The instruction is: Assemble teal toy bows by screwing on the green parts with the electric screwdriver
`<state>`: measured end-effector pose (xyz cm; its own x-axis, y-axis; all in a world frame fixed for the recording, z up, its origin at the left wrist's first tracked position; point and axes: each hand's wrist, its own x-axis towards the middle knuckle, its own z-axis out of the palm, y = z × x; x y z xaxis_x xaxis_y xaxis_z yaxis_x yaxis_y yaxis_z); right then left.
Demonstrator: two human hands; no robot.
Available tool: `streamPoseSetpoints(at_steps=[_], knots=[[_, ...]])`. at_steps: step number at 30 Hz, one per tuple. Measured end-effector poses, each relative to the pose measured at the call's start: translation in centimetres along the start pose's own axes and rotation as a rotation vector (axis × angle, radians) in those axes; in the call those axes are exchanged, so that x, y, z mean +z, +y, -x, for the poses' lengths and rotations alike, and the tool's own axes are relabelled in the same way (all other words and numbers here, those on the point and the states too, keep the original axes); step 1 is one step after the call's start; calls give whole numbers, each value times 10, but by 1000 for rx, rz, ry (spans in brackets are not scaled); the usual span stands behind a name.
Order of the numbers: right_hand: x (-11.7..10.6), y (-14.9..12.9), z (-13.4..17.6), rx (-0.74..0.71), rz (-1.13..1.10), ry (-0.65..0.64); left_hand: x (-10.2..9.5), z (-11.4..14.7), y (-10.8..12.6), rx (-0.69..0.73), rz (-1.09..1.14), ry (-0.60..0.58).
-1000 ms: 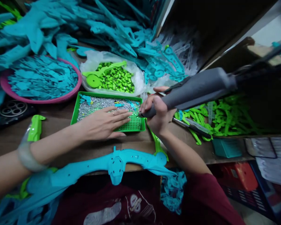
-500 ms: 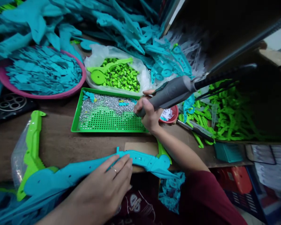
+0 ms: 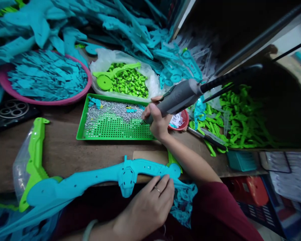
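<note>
My right hand (image 3: 158, 121) is wrapped round a grey electric screwdriver (image 3: 179, 97), its tip over the screws (image 3: 120, 110) in a green perforated tray (image 3: 115, 134). A long bow-shaped blue plastic piece (image 3: 97, 179) lies along the table's front edge, with a darker-lined grip section at its middle. Fingers of my left hand (image 3: 150, 202) lie stretched and close together at the lower edge of the piece's right arm; the thumb is hidden. A green curved arm (image 3: 36, 160) joins the piece's left end.
Behind the tray are a bag of small green parts (image 3: 130, 82) and a pink basin (image 3: 7, 83) of blue pieces. A red basket (image 3: 185, 119), a black-handled tool (image 3: 215, 143) and green parts (image 3: 245, 120) lie to the right. Blue parts (image 3: 72, 20) pile up at the back.
My left hand has slid right along the blue piece, from its middle to its right arm, uncovering the grip section. The screwdriver has shifted slightly left over the tray.
</note>
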<state>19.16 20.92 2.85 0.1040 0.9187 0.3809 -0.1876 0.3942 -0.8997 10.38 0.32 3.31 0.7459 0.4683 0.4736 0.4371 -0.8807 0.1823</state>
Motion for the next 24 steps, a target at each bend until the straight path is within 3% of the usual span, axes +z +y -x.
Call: streamPoseSetpoints(at_steps=[4,10,12,15,19,21,24], knots=[[-1,3,2,-29,-85,-21,21,-6,2,-26,-26,53],[4,2,-3,-10,-33,14,39,-7,-6,-43,4,181],[2,-19,-3,-4,-32,30,42,-8,-8,-52,24,233],[-12,-73,9,13,-93,61,44,-9,-10,-23,42,288],[-47,-141,53,60,-55,28,46,-6,-15,-11,114,313],[-65,-155,80,41,44,11,46,-4,-17,17,140,333],[-88,-153,110,50,156,28,44,-4,-19,50,129,338]])
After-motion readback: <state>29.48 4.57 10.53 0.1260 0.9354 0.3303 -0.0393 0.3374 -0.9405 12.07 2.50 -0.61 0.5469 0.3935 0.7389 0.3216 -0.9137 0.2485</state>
